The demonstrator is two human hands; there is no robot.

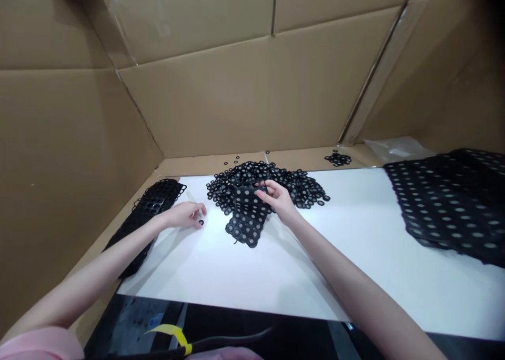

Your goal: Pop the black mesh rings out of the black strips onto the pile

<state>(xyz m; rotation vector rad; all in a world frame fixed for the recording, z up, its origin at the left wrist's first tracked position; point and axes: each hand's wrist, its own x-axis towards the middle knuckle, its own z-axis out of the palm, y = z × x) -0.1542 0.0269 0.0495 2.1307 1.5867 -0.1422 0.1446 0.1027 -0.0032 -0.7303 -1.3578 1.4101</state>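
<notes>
My right hand (277, 199) pinches the upper right edge of a small black sheet (248, 215) dotted with rows of round pale spots. The sheet hangs down in front of a heap of loose black rings (307, 189), its lower end over the white tabletop. To the left, my left hand (184, 215) has its fingers curled, with one small black ring (201, 222) at the tip of the thumb. Part of this grip is hidden by the hand itself. Several more rings lie right behind the sheet.
A black lattice-like stack (152, 207) lies along the left edge of the white table (189, 276). On the right rests a large dotted black sheet (450, 197). A small ring pile (337, 159) and clear plastic (398, 148) lie at the back, before cardboard walls (236, 97).
</notes>
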